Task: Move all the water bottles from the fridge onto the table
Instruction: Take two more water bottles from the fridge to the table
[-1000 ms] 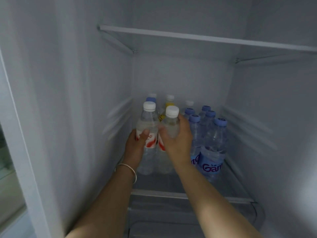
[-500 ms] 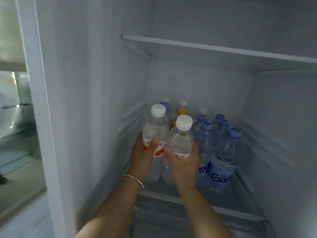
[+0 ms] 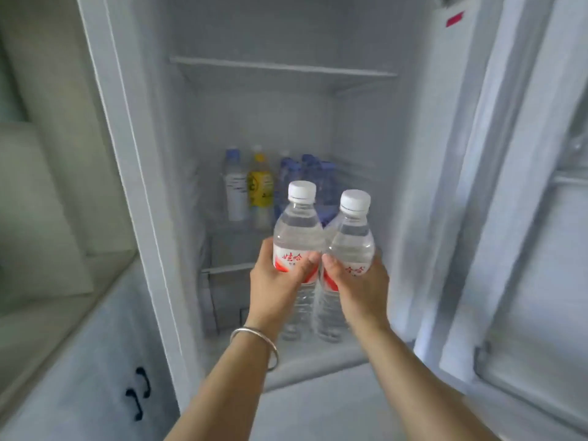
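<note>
My left hand (image 3: 276, 286) grips a clear water bottle (image 3: 297, 227) with a white cap and a red-and-white label. My right hand (image 3: 361, 286) grips a second water bottle (image 3: 350, 237) of the same kind. Both bottles are upright, side by side and touching, held in the air in front of the open fridge (image 3: 286, 122). Deeper on the fridge shelf (image 3: 235, 237) stand a white-labelled bottle (image 3: 235, 186), a yellow-labelled bottle (image 3: 260, 186) and several blue-capped bottles (image 3: 305, 173), partly hidden behind the two I hold.
The open fridge door (image 3: 521, 218) stands on the right with its shelves. On the left a white counter (image 3: 47, 300) runs above a cabinet with black handles (image 3: 138, 393). An upper fridge shelf (image 3: 283, 66) spans the compartment.
Both hands have drawn the two white-capped bottles out of the fridge, off the shelf and toward me. The view has pulled back, so the fridge frame, door and counter now show.
</note>
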### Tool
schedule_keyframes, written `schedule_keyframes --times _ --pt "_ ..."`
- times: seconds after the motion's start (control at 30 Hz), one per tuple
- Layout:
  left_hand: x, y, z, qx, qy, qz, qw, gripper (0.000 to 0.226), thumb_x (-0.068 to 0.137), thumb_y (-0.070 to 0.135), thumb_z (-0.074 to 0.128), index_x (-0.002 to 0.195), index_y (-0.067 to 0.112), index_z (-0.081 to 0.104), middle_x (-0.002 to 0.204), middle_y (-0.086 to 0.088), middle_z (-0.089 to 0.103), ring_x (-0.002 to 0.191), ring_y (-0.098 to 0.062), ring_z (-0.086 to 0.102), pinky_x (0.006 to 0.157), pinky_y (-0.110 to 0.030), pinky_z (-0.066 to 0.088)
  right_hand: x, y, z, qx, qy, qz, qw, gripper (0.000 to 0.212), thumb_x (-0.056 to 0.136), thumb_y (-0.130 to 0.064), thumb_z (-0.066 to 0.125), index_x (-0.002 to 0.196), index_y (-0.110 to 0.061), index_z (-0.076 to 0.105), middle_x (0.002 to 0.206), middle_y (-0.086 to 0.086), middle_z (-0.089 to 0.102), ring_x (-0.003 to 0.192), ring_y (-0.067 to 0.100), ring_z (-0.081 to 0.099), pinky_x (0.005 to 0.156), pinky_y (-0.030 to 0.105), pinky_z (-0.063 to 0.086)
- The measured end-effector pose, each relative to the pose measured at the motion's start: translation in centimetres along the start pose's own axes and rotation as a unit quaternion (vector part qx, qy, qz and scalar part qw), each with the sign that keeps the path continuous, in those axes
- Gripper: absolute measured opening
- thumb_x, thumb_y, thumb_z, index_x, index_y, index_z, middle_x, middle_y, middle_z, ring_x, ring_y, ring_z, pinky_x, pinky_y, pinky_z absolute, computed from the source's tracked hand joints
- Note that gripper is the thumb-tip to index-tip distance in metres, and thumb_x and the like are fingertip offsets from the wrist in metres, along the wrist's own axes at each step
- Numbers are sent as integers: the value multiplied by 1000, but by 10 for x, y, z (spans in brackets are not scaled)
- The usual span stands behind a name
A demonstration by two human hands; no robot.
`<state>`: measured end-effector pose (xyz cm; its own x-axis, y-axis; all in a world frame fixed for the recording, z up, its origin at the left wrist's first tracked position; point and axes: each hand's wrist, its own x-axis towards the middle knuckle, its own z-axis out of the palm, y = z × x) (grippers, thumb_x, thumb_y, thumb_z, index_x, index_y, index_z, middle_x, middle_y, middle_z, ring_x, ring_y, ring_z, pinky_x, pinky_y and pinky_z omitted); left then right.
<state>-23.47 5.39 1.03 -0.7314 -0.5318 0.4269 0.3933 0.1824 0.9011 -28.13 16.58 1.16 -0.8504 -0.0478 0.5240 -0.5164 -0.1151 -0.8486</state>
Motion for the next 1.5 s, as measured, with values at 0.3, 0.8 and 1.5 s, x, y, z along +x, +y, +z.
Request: schedule_keyframes --times 0.3,0.8,1.5 --pt "-151 32 97 -58 -171 -100 978 39 74 38 73 104 16 60 91 0 70 79 -12 66 59 -10 49 -126 -43 -191 -172 117 133 969 38 66 -56 73 91 -34 56 87 -16 65 78 2 64 62 14 44" --pt "-432 98 343 -92 -375 -149 910 51 65 53 73 103 21 62 93 1 72 85 -14 69 63 -13 51 -278 -142 -541 -291 312 160 890 61 45 -70 50 86 -28 64 73 -12 66 63 -7 63 57 5 43" --pt "-455 42 674 -39 -315 -198 927 35 77 42 70 102 20 62 92 1 70 84 -13 67 67 -22 47 -150 -35 -826 -291 370 235 850 77 43 -76 54 94 -19 66 87 2 72 84 23 68 82 43 54"
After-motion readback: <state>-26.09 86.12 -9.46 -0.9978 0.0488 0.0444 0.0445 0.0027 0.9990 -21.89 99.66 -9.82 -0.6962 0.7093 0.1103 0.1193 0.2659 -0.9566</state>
